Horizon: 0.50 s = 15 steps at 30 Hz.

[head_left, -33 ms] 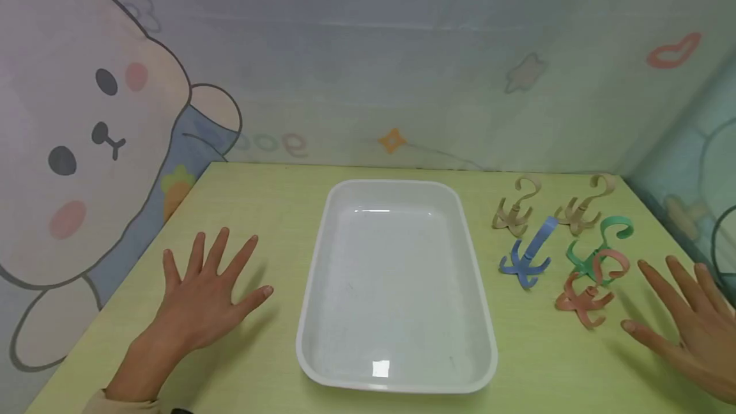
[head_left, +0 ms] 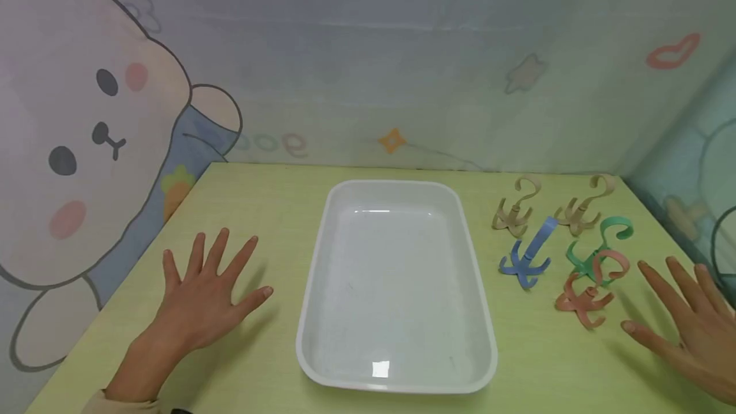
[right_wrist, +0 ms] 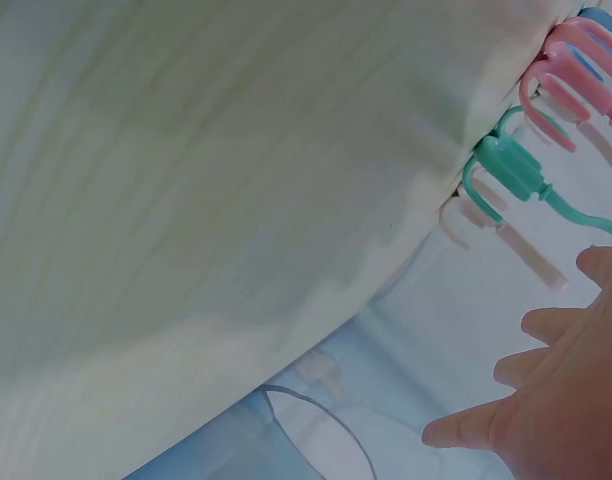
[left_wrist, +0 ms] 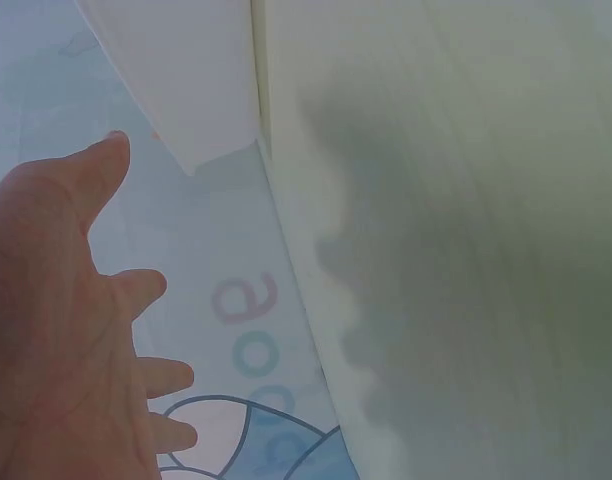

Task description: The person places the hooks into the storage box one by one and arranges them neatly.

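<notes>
My left hand (head_left: 198, 305) hovers over the table left of a white tray (head_left: 397, 286), fingers spread, holding nothing. On the far right my right hand (head_left: 692, 331), cut off by the picture edge, is also spread and holds nothing. Nearest to it stands a pink four-pronged hanging hook (head_left: 583, 301). Just behind the pink hook, partly covered by it, is a green hook (head_left: 585, 264). A blue hook (head_left: 524, 266) is closer to the tray. Two beige hooks, one left (head_left: 512, 217) and one right (head_left: 577, 217), stand farther back. All rest prongs down with their curved tops up.
The pale yellow-green table (head_left: 264, 197) ends at the back against a printed cloth (head_left: 345, 50) with a cartoon bear (head_left: 132, 145) on the left. The tray holds nothing. A dark cable (head_left: 715, 241) shows at the right edge.
</notes>
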Tool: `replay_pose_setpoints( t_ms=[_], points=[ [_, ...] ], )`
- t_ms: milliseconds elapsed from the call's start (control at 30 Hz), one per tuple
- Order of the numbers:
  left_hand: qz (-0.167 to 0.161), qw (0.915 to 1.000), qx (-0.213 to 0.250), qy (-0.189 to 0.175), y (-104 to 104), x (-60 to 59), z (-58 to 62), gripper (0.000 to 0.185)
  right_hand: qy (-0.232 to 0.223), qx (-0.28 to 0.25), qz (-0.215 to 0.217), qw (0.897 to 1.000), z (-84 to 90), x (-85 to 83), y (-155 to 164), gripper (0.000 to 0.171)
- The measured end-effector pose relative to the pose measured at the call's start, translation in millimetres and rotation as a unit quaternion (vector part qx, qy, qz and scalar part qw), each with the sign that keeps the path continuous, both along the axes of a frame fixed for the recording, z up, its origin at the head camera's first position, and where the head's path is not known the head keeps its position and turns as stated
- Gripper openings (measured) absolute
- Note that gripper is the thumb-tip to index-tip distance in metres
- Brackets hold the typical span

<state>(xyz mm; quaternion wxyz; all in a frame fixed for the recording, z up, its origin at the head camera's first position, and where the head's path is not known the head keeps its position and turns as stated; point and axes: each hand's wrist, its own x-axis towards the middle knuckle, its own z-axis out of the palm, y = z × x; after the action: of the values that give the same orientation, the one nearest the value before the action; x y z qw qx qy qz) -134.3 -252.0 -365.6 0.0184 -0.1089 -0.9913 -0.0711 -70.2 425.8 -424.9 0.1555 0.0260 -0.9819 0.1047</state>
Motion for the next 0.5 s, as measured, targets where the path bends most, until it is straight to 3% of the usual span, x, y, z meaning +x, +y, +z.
replay_pose_setpoints(
  t_ms=[300, 500],
  points=[
    [-0.018, 0.9997, 0.015, 0.000, 9.4, -2.9, 3.0, 0.082, -0.006, 0.011, -0.006, 1.000, 6.8, 0.1, 3.7, 0.104],
    [-0.046, 0.9971, 0.061, -0.009, 19.3, -2.3, 11.5, 0.071, -0.055, -0.033, -0.001, 0.998, 22.8, -7.9, -2.8, 0.083]
  ],
)
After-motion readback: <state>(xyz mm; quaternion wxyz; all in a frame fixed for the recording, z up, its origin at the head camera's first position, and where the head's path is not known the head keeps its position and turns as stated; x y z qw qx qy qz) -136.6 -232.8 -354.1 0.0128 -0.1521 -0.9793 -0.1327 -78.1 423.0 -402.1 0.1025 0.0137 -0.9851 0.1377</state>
